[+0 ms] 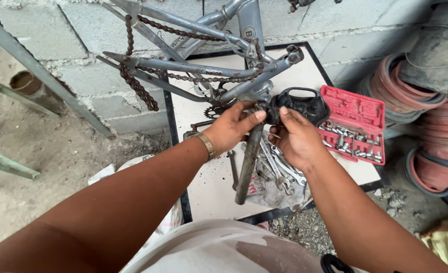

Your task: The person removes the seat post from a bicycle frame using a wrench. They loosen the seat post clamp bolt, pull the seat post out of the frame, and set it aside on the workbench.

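Left hand [230, 127] — grip closed around the top of a rusty crank arm [248, 162], which hangs down from the grey bicycle frame [203, 76].
Right hand [295, 137] — fingers curled on a black pedal [305, 103] at the crank's upper end.
Beneath: white table [211, 187] bearing loose wrenches [274, 167] and an open red socket case [354, 124].
Rusty chain [138, 86] draped over the frame.

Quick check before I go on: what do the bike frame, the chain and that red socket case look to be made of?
Bike frame: likely metal tubing, grey paint, dull and scuffed. Chain: metal links, brown and matte, apparently rusted. Red socket case: probably moulded plastic, with shaped recesses holding shiny metal sockets. The left hand and right hand grip a dark, corroded-looking bar.
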